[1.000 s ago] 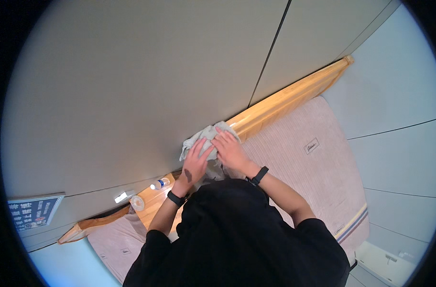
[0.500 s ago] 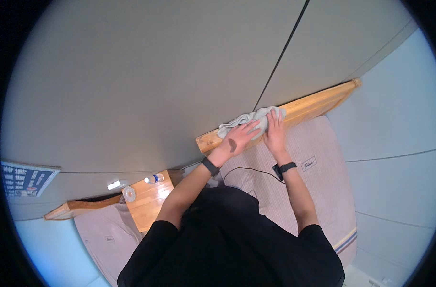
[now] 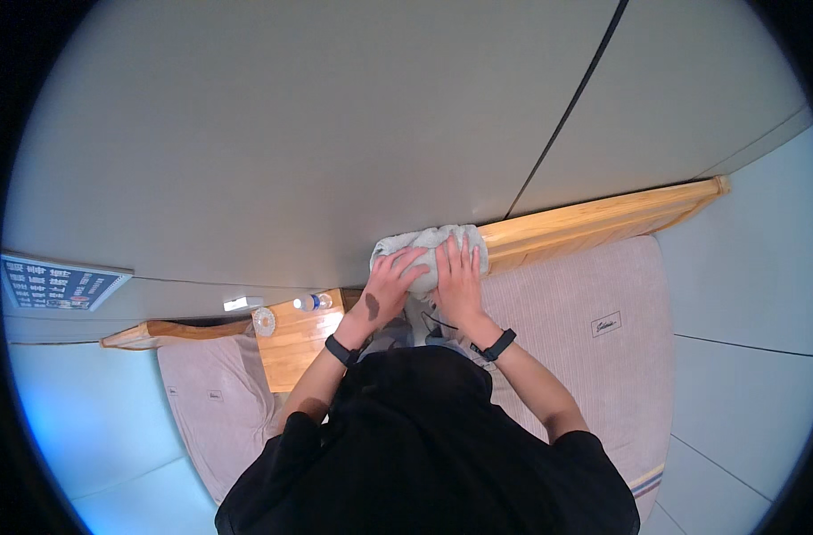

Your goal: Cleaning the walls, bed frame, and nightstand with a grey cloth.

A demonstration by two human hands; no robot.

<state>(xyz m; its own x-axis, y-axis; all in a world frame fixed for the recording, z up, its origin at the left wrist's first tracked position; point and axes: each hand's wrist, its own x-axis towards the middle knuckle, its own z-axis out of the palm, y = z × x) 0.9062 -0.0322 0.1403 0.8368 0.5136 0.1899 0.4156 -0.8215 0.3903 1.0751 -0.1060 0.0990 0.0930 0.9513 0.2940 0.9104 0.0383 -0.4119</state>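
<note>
Together, the left hand (image 3: 390, 282) and right hand (image 3: 460, 283) press a folded grey towel (image 3: 431, 237), palms down, fingers stretched out and slightly spread, those of the left hand bent a little more; neither hand wraps around it. The towel drapes over the left end of a pale wooden headboard (image 3: 603, 218). Half a second ago it lay farther right along the top rail, leaving that end bare; now the end is covered and more of the rail to the right shows. The hands have moved left with it and sit closer together.

A black wristband (image 3: 342, 349) circles the left wrist, another dark band the right. Below the right hand, a dark cable (image 3: 438, 321) runs beside a bed with a ribbed pinkish cover (image 3: 558, 312). On that cover is a rectangular dark-outlined label (image 3: 606, 324) with cursive script; a smaller similar mark sits on the second bed's cover (image 3: 212, 366) at left. Between the beds, a wooden nightstand (image 3: 299, 352) carries a clear plastic bottle (image 3: 313, 302) with a blue band and, near it, a round clear glass dish (image 3: 263, 322). Farther left, a blue wall sign (image 3: 63, 283) bears rows of white characters.
</note>
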